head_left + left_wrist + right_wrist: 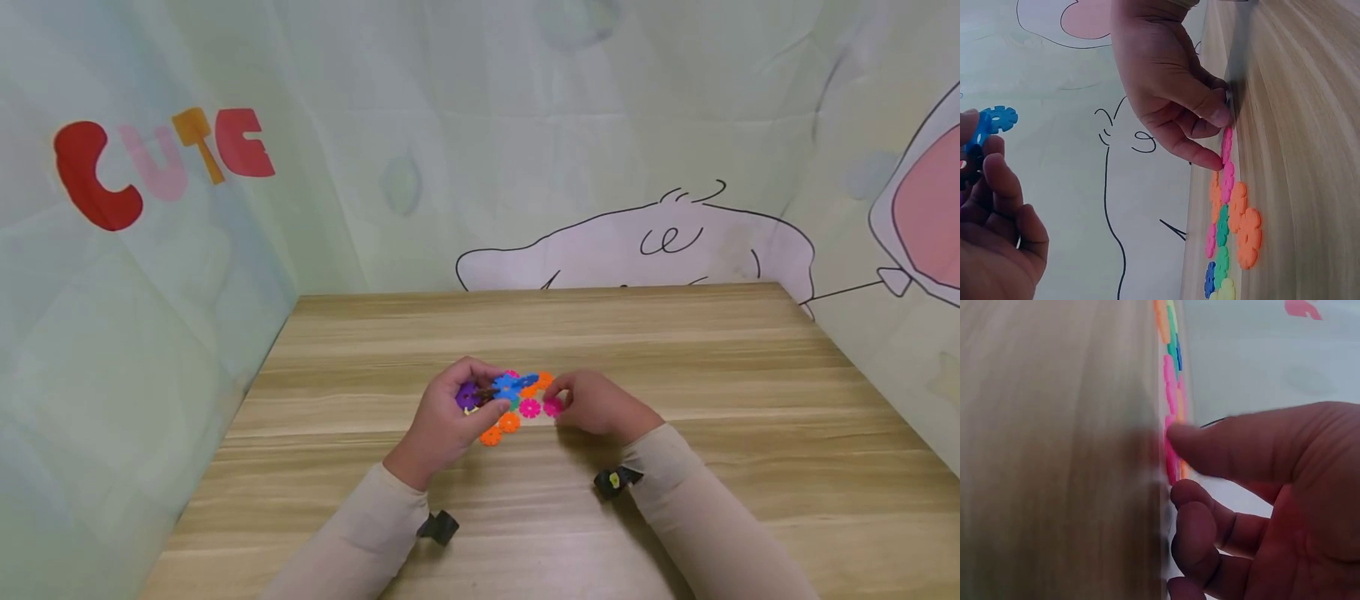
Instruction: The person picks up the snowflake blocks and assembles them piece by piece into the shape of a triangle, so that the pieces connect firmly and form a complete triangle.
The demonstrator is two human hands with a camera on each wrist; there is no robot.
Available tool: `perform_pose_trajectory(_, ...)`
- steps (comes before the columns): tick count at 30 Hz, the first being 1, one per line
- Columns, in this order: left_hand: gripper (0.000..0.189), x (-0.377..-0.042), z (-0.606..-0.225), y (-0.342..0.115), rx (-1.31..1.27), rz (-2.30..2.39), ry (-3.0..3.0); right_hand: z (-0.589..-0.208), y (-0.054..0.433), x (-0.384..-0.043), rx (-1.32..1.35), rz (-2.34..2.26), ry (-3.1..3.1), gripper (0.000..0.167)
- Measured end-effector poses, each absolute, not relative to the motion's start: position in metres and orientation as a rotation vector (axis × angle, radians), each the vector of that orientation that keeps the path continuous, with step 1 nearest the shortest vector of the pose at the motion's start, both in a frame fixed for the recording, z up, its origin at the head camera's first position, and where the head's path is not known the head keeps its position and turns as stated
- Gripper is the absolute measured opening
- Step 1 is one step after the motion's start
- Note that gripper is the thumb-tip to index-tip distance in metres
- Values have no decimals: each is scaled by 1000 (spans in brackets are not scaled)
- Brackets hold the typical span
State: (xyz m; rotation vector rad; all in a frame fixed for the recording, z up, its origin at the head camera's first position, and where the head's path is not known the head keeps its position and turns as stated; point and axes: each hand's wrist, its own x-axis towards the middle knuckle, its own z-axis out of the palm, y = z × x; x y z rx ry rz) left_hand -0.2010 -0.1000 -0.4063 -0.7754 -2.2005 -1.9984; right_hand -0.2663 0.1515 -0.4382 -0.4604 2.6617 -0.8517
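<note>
In the head view my left hand [450, 412] holds up several joined snowflake discs: a purple disc [468, 396], dark brown ones and blue discs [507, 387]. The blue end [1004, 119] sticks out past the fingers in the left wrist view. My right hand [596, 404] is down at the tabletop, thumb and fingertips at opposite edges of a pink snowflake disc [552, 407]. That disc [1171, 465] lies flat, partly covered by the thumb in the right wrist view. Beside it lies a second pink disc [529, 408].
More loose discs lie on the wooden table [337, 500]: orange discs [510, 422], green discs [1222, 225], a dark blue disc [1210, 279] and pale yellow ones [1227, 289]. The left hand hides some of them from above. A printed cloth wall [360, 167] stands behind the table.
</note>
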Motion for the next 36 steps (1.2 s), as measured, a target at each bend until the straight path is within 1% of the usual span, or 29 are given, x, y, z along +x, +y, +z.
perform_pose_trajectory(2,29,-201,-407,-100,-774,-1984,-2211,-437,151,-265,-466,-832,2669,21)
perform_pose_trajectory(6,30,-201,-407,-100,-764,-1963,-2235,-434,151,-264,-465,-780,2689,17)
perform_pose_trajectory(14,29,-202,-409,-100,-765,-1996,-2206,-432,152,-263,-495,-834,2662,23)
perform_pose_trajectory(18,29,-201,-408,-101,-744,-1999,-2207,-429,150,-264,-467,-1019,2587,20)
perform_pose_trajectory(22,30,-201,-407,-101,-723,-1978,-2224,-418,151,-263,-472,-1335,2494,19)
perform_pose_trajectory(25,30,-202,-406,-102,-715,-1968,-2223,-403,152,-258,-557,-1566,2417,24)
perform_pose_trajectory(27,30,-202,-406,-102,-718,-1964,-2215,-394,152,-253,-623,-1676,2373,23)
perform_pose_trajectory(31,29,-202,-406,-102,-715,-1946,-2217,-381,150,-244,-713,-1810,2301,18)
perform_pose_trajectory(36,28,-202,-407,-103,-696,-1943,-2226,-376,147,-237,-720,-1865,2267,16)
